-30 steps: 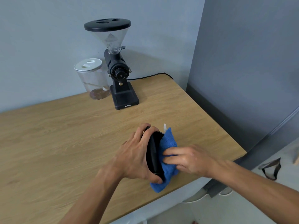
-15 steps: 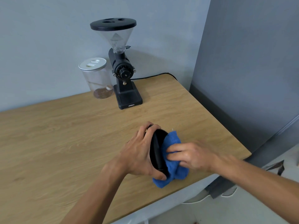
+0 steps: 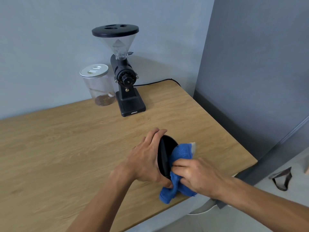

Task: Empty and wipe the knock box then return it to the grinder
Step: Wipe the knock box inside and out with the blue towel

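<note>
My left hand (image 3: 147,158) grips the round black knock box (image 3: 165,153), tipped on its side with the opening facing right, just above the wooden table (image 3: 66,148) near its front right corner. My right hand (image 3: 195,174) presses a blue cloth (image 3: 181,154) into the box's opening; the cloth's lower end hangs below both hands. The black grinder (image 3: 126,84) with a clear hopper stands upright at the back of the table, well apart from the box.
A clear jar (image 3: 98,84) with a white lid stands left of the grinder. A black power cord (image 3: 155,82) runs from the grinder to the back right corner. A grey wall panel (image 3: 250,81) rises right of the table. The table's front right edge lies just below my hands.
My right hand has slid lower and toward me across the box's opening with the cloth. The cloth's top corner now sticks out to the upper right. The left hand keeps its grip.
</note>
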